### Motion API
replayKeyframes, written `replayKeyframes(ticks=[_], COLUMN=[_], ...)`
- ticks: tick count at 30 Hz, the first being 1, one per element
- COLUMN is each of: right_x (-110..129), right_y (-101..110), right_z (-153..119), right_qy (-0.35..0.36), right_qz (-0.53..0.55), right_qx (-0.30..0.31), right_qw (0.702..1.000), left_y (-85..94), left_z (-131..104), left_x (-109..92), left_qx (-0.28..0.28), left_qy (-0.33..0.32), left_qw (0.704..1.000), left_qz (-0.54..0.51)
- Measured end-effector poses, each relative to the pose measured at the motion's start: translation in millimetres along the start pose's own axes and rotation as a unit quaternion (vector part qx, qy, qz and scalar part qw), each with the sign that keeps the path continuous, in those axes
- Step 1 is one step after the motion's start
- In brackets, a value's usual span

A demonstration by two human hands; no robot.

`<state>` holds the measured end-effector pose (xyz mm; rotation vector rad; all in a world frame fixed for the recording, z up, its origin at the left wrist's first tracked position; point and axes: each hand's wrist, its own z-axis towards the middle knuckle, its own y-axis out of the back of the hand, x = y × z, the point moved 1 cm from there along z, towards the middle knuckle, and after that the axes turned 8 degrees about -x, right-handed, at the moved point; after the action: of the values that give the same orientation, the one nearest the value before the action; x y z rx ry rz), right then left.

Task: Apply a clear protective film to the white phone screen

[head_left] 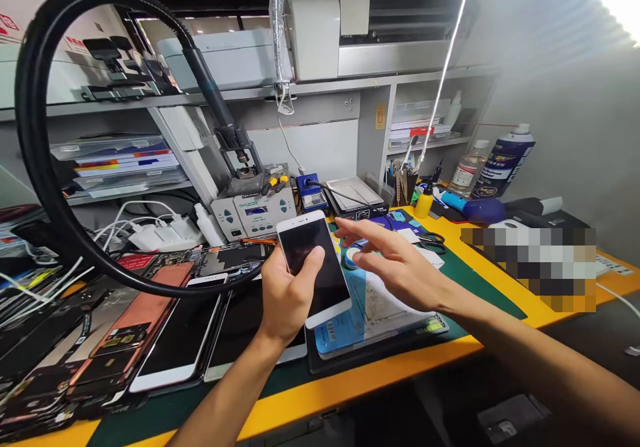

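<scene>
A white-framed phone with a dark screen is held up at the centre, tilted. My left hand wraps round its left side, the thumb lying over the screen. Just right of the phone, my right hand hovers with its fingers spread and nothing in it. Beneath the hands lies a blue and clear flat packet on a black pad. Other phones, one white-framed, lie on the green mat to the left.
A black hose loops over dismantled phones at the left. Behind stand a soldering station, a small yellow bottle and tweezers. A spray can and a blurred object are at the right.
</scene>
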<state>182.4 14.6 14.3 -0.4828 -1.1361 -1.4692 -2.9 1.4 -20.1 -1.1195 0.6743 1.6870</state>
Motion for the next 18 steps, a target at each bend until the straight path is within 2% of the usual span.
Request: replayKeyframes(ticks=[2, 6, 15, 18], right_x=[1, 1, -4, -7], right_y=[-9, -18, -27, -28], right_z=[5, 5, -14, -21], right_qy=[0.022, 0.073, 0.195, 0.209], right_qz=[-0.001, -0.026, -0.119, -0.154], right_qx=[0.012, -0.001, -0.013, -0.008], right_qw=[1.0, 0.997, 0.973, 0.966], left_y=[0.7, 2.1, 3.7, 4.7], left_z=[0, 1, 4, 4], left_x=[0, 1, 2, 2], left_qx=[-0.003, -0.016, -0.048, -0.054], left_qy=[-0.002, 0.001, 0.006, 0.007], left_qw=[1.0, 1.0, 0.999, 0.998], left_qz=[-0.003, -0.013, -0.021, -0.02])
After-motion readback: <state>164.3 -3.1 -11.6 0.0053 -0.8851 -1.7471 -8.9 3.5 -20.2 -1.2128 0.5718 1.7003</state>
